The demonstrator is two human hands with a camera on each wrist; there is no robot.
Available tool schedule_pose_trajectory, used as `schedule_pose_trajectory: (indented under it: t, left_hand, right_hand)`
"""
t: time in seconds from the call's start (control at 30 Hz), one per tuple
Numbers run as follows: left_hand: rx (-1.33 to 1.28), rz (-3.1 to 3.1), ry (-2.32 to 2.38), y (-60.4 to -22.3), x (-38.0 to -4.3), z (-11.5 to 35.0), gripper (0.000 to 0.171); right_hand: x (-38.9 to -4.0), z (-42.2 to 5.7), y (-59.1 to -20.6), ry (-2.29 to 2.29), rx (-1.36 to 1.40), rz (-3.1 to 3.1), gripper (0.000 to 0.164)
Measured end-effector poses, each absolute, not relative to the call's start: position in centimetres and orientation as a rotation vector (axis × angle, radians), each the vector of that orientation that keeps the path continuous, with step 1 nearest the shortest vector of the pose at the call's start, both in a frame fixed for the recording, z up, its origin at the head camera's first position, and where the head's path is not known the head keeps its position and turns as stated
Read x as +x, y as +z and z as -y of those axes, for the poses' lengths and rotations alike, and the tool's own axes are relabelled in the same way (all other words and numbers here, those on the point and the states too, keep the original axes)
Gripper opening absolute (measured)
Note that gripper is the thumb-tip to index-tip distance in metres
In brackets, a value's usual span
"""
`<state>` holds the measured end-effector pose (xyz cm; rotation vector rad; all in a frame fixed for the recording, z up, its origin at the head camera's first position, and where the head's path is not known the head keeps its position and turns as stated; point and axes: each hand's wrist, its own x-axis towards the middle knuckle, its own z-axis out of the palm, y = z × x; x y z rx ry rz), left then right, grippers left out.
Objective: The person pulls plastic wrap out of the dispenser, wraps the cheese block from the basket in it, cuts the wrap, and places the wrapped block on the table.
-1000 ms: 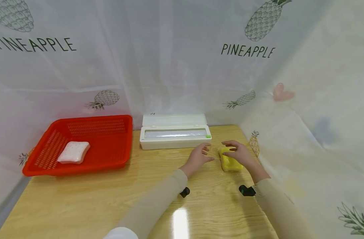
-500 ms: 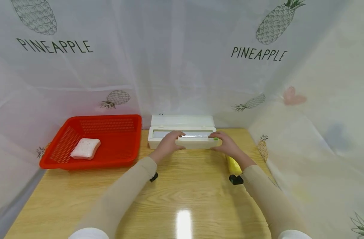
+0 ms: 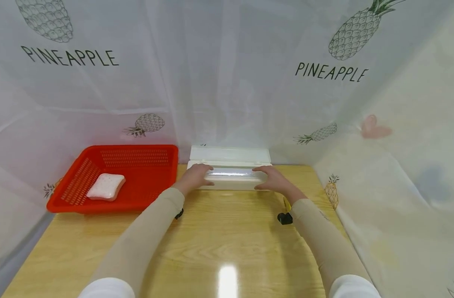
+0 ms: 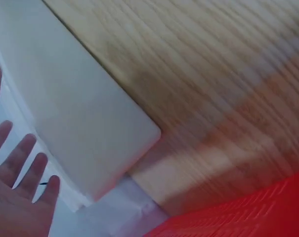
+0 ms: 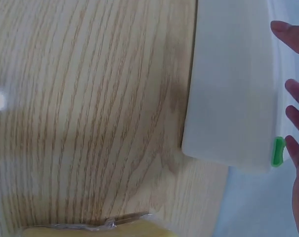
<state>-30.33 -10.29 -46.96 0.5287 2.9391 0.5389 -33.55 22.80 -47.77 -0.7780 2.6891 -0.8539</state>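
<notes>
A long white cling film dispenser box (image 3: 230,185) stands at the back of the table with its lid raised and a roll of clear film (image 3: 232,172) inside. My left hand (image 3: 194,179) is at the box's left end, fingers spread; the left wrist view shows them beside its upper edge. At the right end is my right hand (image 3: 274,181), its fingers loosely spread near the green cutter slider (image 5: 277,151). Neither hand grips anything. A yellow block in clear film (image 5: 139,228) lies on the table near my right wrist, mostly hidden by it in the head view.
To the left, a red plastic basket (image 3: 113,208) holds a pinkish-white sponge-like block (image 3: 107,186). A pineapple-print curtain (image 3: 219,82) hangs right behind the box and along the right side of the wooden table (image 3: 212,236).
Both hands have left the area by the yellow block and moved leftward to the dispenser box. Since half a second ago, my left hand has slid from mid-box to its left end.
</notes>
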Motion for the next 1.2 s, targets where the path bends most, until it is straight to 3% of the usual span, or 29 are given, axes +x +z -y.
schedule_pose_trajectory:
  t: [0.2,0.7,1.03,1.2]
  left_hand:
    - [0.532,-3.001,0.503,-46.8,-31.4,11.2,0.037]
    - [0.521,-2.862,0.623,-47.1,-35.1,13.0,0.022]
    - [0.426,-2.839,0.634,-45.2,-34.9,13.3,0.012]
    - [0.405,-2.824,0.659,-44.3,-35.1,13.4,0.012]
  right_hand:
    - [-34.4,-22.3,-48.2,-0.841,-0.757,-2.697,0.069]
    - [-35.5,-22.0,-48.8,-0.984,-0.775,-2.641,0.061]
    - [-35.7,-18.0,-48.4,-1.155,-0.770,-2.582,0.057]
    - [-36.0,-15.2,-48.6,-1.197,-0.780,-2.527,0.042]
